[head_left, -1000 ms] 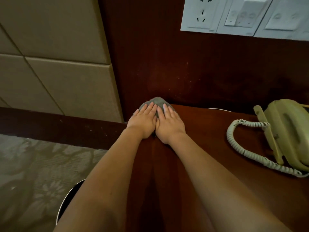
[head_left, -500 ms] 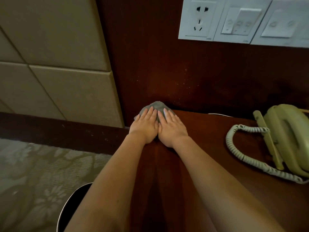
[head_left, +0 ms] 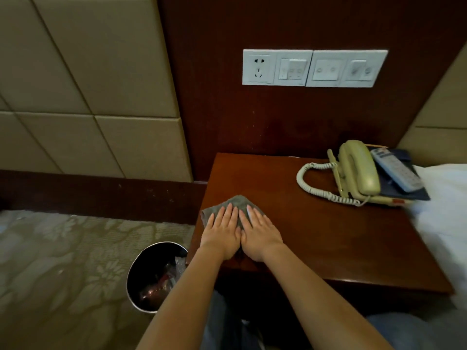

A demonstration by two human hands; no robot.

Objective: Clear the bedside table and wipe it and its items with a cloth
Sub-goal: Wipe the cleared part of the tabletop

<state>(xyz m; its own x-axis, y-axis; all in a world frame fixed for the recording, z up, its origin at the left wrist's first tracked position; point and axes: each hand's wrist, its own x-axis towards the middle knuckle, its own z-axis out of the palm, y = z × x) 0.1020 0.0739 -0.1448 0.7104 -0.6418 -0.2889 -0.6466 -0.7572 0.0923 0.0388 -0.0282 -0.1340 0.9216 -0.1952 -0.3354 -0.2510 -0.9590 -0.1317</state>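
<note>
Left hand (head_left: pixel 222 232) and right hand (head_left: pixel 260 233), fingers straight, press flat side by side on grey cloth (head_left: pixel 236 203) near bedside table's (head_left: pixel 328 238) left edge; telephone (head_left: pixel 357 170) at back right.

Glossy wood table (head_left: pixel 328 236), matt cloth (head_left: pixel 236 202)

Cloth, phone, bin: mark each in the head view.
cloth (head_left: pixel 237 202), head view, bare grey far corner.
phone (head_left: pixel 358 168), head view, middle of the handset.
bin (head_left: pixel 158 245), head view, far rim.
</note>
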